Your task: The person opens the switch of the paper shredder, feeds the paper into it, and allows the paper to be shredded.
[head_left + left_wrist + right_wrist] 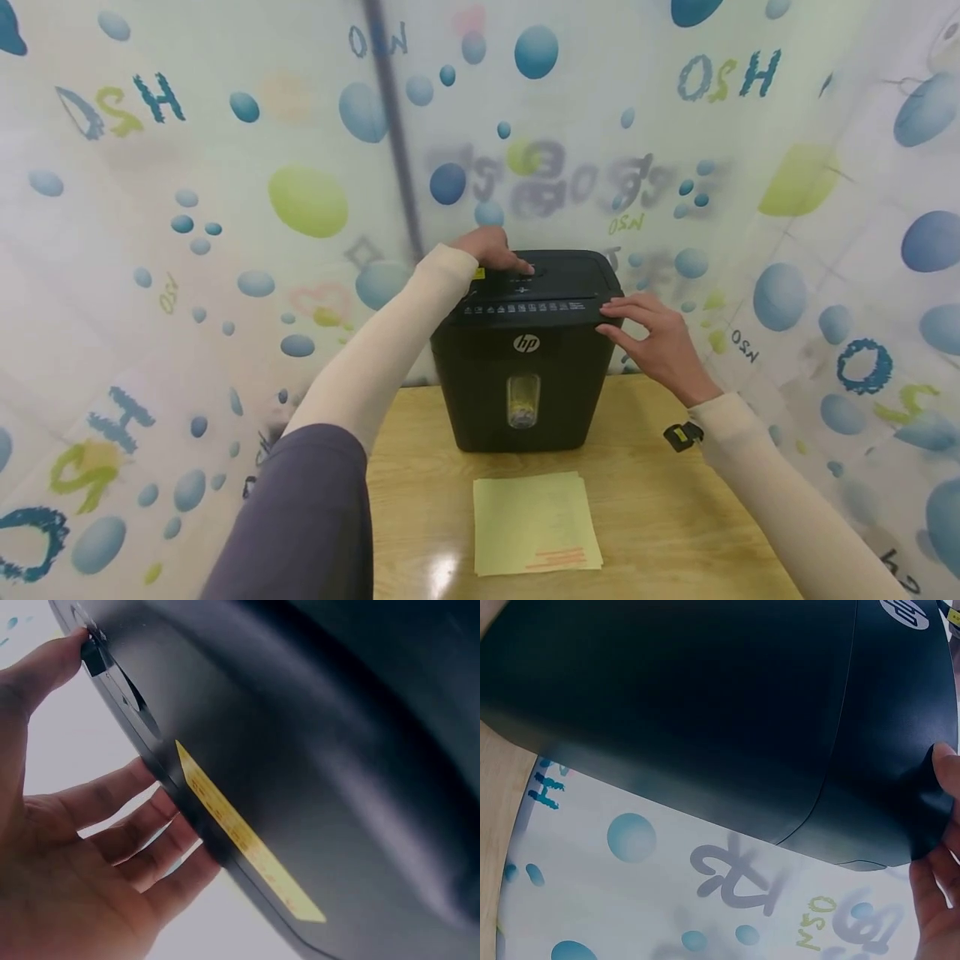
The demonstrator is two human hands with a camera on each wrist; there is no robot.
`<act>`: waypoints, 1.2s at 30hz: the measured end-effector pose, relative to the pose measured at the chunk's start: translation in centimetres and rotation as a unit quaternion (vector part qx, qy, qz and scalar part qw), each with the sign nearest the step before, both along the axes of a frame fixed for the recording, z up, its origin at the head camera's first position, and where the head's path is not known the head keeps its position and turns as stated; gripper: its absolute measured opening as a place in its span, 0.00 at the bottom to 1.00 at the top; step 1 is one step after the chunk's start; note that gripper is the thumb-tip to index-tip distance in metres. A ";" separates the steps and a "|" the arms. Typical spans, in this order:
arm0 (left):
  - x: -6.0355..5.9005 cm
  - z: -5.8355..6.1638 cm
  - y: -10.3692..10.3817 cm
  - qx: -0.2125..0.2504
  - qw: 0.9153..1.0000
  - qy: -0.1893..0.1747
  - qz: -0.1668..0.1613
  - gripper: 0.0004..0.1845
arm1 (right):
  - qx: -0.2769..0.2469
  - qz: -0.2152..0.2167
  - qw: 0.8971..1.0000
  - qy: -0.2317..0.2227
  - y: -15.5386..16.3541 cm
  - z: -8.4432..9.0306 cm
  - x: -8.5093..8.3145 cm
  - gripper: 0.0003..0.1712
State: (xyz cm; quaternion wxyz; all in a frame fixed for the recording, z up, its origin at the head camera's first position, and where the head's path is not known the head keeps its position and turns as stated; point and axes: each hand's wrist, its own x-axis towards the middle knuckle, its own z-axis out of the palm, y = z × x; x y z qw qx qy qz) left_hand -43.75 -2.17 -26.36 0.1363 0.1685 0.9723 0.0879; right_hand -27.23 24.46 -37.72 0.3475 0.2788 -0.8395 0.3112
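Observation:
A black HP paper shredder (pixel 480 375) stands upright on the wooden table. My left hand (pixel 491 246) reaches over its top from the left. In the left wrist view, the thumb touches a small switch (pixel 94 657) on the lid, while the other fingers rest along the lid's edge near a yellow label (pixel 240 832). At the front right corner, my right hand (pixel 660 342) holds the shredder's upper part, thumb on the front and fingers over the edge. Through the clear window (pixel 523 402), shredded bits show inside.
Yellowish paper sheets (pixel 532 517) with orange lines lie stacked in front of the shredder on the wooden table (pixel 645 500). A patterned curtain (pixel 315 133) hangs close behind and on both sides. A black strap piece (pixel 683 436) is at the right wrist.

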 end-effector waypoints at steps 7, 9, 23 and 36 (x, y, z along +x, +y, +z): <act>0.2 0.3 -0.3 0.014 1.000 -0.018 0.001 0.32 | 0.000 0.005 1.000 0.003 0.0 0.1 -0.2 0.19; 0.2 0.5 -0.4 0.015 1.000 -0.019 0.002 0.37 | 0.001 0.008 1.000 0.003 -0.1 0.3 -0.3 0.19; 0.1 0.1 -0.4 0.014 0.999 -0.031 0.001 0.40 | -0.004 0.006 1.000 -0.015 0.2 -0.1 -0.2 0.18; 0.3 0.6 0.0 0.012 0.999 -0.039 0.009 0.40 | -0.009 -0.002 1.000 -0.023 0.3 0.1 -0.1 0.18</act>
